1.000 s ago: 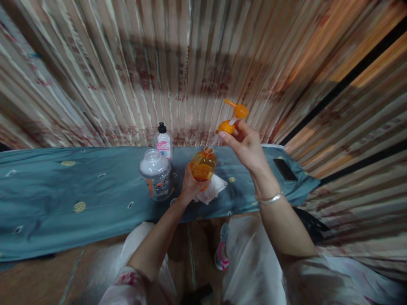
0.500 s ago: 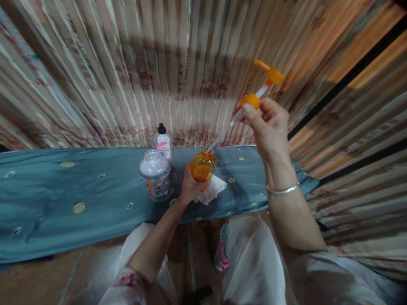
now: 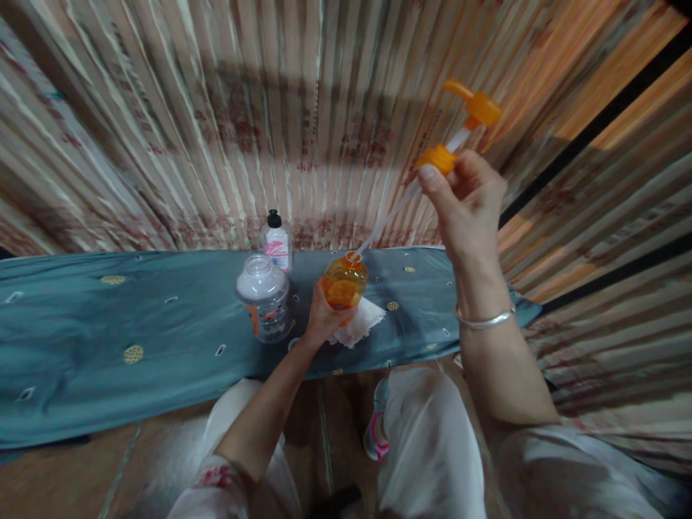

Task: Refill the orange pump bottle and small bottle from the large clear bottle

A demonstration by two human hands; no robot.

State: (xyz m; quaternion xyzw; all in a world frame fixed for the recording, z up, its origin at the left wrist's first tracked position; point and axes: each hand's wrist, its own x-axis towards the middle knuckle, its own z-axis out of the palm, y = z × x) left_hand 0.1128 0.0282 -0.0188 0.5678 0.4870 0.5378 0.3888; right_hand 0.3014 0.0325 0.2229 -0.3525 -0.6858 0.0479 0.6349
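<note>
The left hand [image 3: 323, 317] is wrapped round the orange bottle [image 3: 344, 282], which stands on the teal-covered surface [image 3: 108, 331] w/ a white tissue [image 3: 360, 322] under and beside it. The right hand [image 3: 469, 202] pinches the orange pump [image 3: 459, 133] at its collar, held high, dip tube slanting down w/ its tip at the bottle mouth. Bottle looks like thin clear plastic, part full, so light-ish, squashy and prob. slick if soapy; best held round the body, as it is. Pump is light and rigid, the tube thin and bendy; collar is the firm spot. A clear jar [image 3: 264, 297] and a small black-capped bottle [image 3: 277, 241] stand near on the left; their labels are too blurred to read, no brand legible.
</note>
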